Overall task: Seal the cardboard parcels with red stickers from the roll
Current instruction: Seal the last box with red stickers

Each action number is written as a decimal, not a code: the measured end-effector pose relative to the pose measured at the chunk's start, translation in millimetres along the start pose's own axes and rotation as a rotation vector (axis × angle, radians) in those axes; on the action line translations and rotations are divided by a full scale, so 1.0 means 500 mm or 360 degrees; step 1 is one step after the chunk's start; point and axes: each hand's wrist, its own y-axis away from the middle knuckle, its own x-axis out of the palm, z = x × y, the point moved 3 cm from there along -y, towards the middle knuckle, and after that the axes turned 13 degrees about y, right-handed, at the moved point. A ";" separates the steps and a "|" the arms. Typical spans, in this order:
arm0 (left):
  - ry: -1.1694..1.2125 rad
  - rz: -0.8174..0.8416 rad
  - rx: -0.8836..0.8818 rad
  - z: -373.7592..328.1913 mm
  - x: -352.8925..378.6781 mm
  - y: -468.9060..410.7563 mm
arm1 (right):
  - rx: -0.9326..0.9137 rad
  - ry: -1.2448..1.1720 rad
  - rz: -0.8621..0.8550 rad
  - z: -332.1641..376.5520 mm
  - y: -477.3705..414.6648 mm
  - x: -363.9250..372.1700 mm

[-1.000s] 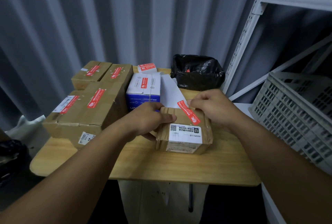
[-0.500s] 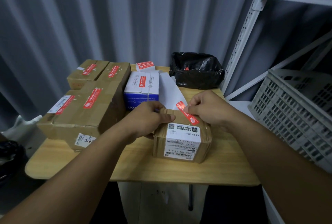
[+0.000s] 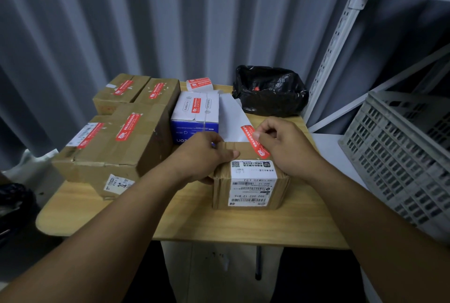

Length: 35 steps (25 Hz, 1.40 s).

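Wooden table (image 3: 243, 225) — left grip (image 3: 202, 154) clasps the parcel (image 3: 250, 181), right grip (image 3: 285, 147) pinches the red sticker (image 3: 253, 139).

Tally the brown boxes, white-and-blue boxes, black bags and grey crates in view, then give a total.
Brown boxes: 5
White-and-blue boxes: 1
Black bags: 1
Grey crates: 1
Total: 8

Matt brown cardboard parcel (image 3: 220, 193), slightly glossy red sticker (image 3: 253, 139); smooth pale wood-grain table (image 3: 243, 225); crinkled shiny black plastic bag (image 3: 270, 91); matt grey plastic crate (image 3: 399, 156) (moulded lattice); white-painted metal rack (image 3: 341, 30).
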 end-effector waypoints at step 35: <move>-0.0252 -0.0007 -0.0009 -0.014 0.013 0.004 | -0.0073 -0.0420 0.0072 -0.019 0.014 -0.018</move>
